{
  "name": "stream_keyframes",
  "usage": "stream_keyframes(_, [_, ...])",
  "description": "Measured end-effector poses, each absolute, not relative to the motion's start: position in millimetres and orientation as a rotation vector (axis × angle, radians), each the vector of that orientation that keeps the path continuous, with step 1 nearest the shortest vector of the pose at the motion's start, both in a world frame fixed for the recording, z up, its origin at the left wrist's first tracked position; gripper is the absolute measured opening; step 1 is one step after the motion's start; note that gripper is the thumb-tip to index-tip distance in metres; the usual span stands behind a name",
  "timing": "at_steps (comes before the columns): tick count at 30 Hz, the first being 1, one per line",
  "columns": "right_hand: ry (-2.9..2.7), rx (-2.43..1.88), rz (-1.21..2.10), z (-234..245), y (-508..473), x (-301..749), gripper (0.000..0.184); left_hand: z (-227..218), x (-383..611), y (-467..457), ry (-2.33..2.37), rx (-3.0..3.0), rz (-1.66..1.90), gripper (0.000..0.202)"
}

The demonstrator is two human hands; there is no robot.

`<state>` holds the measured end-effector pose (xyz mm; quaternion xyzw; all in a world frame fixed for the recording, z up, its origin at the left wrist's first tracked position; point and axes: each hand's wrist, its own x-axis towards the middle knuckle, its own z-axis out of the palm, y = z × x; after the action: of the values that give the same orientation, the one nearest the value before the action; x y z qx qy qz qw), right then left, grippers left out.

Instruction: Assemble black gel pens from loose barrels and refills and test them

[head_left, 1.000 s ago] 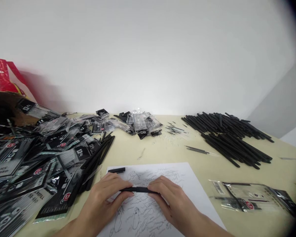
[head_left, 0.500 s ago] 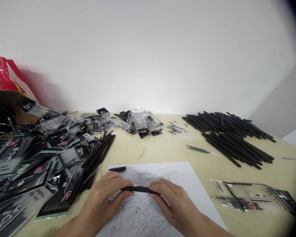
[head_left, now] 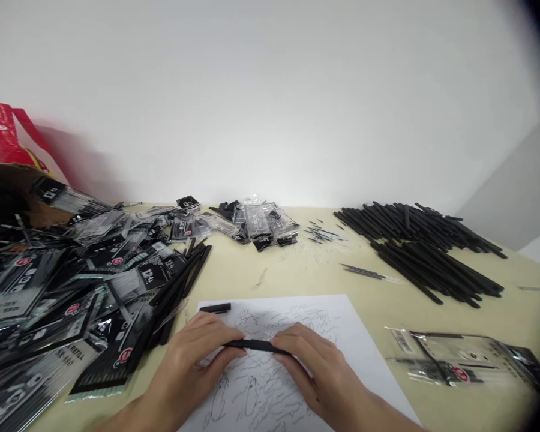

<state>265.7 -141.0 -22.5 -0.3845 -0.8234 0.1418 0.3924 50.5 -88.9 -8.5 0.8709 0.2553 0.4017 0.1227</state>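
Between my two hands lies a black pen, held level over the scribbled paper. My left hand pinches its left end between thumb and fingers. The right end is gripped the same way by my right hand. Only the middle of the pen shows; the ends are hidden by my fingers. A black pen cap rests on the top left corner of the white paper, just beyond my left hand. Pen squiggles and small loops cover much of the sheet.
Refill packets are heaped on the left beside a cardboard box and a red bag. More packets lie at the back. Loose refills and piled black pens are at right, with an opened packet nearer.
Almost nothing differs. The view has shifted very slightly, and both hands keep the pen in nearly the same place.
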Motion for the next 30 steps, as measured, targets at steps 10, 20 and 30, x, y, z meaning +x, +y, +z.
stream_keyframes(10, [-2.108,-0.961,0.339,-20.4,-138.3,266.0,0.02,-7.2,52.3,-89.0,0.732,2.536,1.174,0.012])
stream_keyframes(20, [-2.104,-0.953,0.35,-18.3,-142.2,265.3,0.025,-7.2,52.3,-90.7,0.718,2.513,1.172,0.013])
stream_keyframes(30, [-1.993,-1.011,0.335,-18.1,-143.0,264.8,0.018,-5.8,51.6,-92.0,0.659,2.53,1.213,0.017])
